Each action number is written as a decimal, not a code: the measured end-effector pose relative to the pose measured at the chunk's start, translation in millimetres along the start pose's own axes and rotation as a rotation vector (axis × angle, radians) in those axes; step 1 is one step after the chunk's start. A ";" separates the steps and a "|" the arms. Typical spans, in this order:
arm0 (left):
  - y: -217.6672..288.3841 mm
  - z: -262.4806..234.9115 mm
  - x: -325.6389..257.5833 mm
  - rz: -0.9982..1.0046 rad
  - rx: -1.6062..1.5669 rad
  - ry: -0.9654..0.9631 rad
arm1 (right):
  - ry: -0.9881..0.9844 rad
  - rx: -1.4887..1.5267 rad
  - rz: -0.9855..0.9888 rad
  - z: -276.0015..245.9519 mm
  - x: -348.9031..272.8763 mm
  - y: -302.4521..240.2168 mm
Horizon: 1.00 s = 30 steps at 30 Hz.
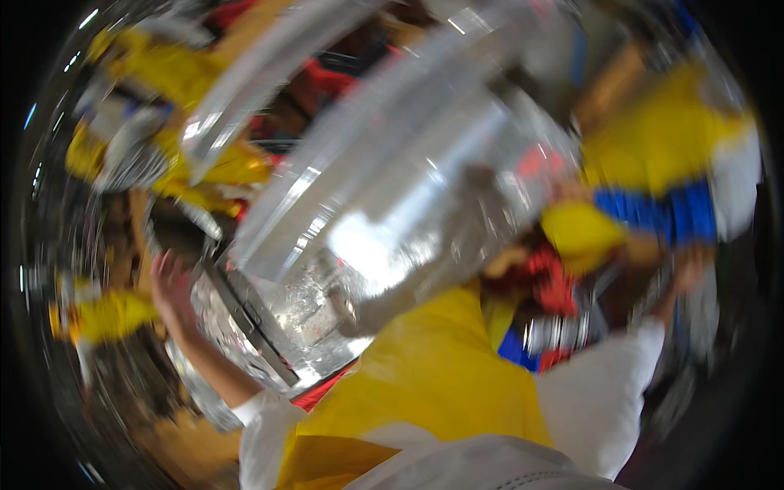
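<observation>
Motion smears the whole head view. My left hand (170, 290) is raised at the left, beside the end of a shiny metal worktop (298, 322); its fingers look stretched out, and nothing shows in them. Far out to the right is my right hand (690, 265), at the end of a bent arm. Its fingers are too blurred to read, and I cannot make out anything held. Closest to it are a co-worker's blue sleeve (653, 212) and a rounded yellow thing (580, 233). A yellow apron (441, 371) covers my front.
Long clear panels (367, 147) slant above the worktop. People in yellow (670, 135) stand at the right and at the upper left. Blurred red things (543, 282) and a silvery ribbed object (559, 335) lie near my right side.
</observation>
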<state>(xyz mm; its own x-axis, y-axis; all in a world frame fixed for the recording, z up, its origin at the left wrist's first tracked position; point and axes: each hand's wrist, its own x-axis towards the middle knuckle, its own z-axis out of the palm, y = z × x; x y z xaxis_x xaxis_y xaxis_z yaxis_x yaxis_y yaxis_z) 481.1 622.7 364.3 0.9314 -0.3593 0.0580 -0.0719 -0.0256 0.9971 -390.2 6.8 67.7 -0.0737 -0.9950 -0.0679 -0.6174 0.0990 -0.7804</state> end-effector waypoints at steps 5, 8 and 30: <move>-24.0 -14.0 11.3 -0.189 0.008 -0.046 | 0.886 -0.687 -0.380 -149.9 -47.1 -1.3; -62.5 -11.7 25.9 -0.267 -0.038 -0.165 | 0.827 -1.267 -0.521 -204.7 -64.5 -14.2; -154.7 -47.6 -99.6 -0.382 0.000 -0.382 | -0.415 -0.217 -0.177 134.2 -425.1 50.3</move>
<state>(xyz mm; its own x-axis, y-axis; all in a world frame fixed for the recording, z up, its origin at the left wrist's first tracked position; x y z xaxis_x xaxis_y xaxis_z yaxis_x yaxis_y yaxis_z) 416.5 706.9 206.6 0.6952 -0.6382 -0.3308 0.2461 -0.2210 0.9437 -284.8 432.7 -26.2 0.3374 -0.9146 -0.2226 -0.7442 -0.1144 -0.6581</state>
